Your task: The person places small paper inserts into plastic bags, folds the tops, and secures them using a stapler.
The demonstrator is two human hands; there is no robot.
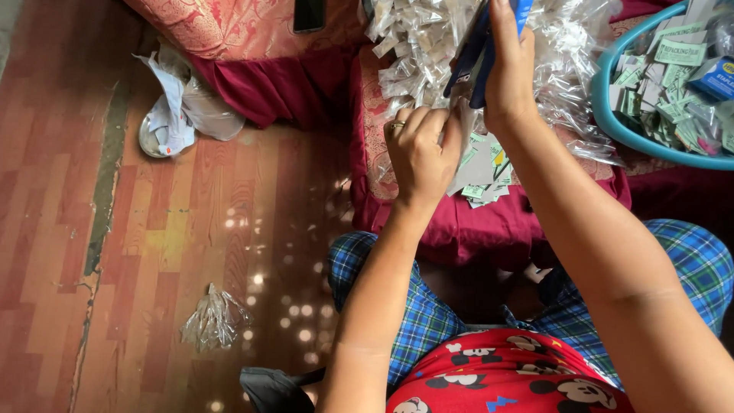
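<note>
Gripping dark blue stapler (475, 47), right hand (511, 73).

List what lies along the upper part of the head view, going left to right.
White crumpled bag on a metal dish → dark phone on the red cushion → left hand → right hand holding a blue stapler → teal basin of green paper labels.

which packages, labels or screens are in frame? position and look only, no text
Clear plastic packets: heaped on the red cushion, top centre.
Green-and-white paper labels: small rectangles, loose below the left hand.
More labels: piled in the teal basin, right.
Blue box: in the basin.
Phone: dark screen, top.
</note>
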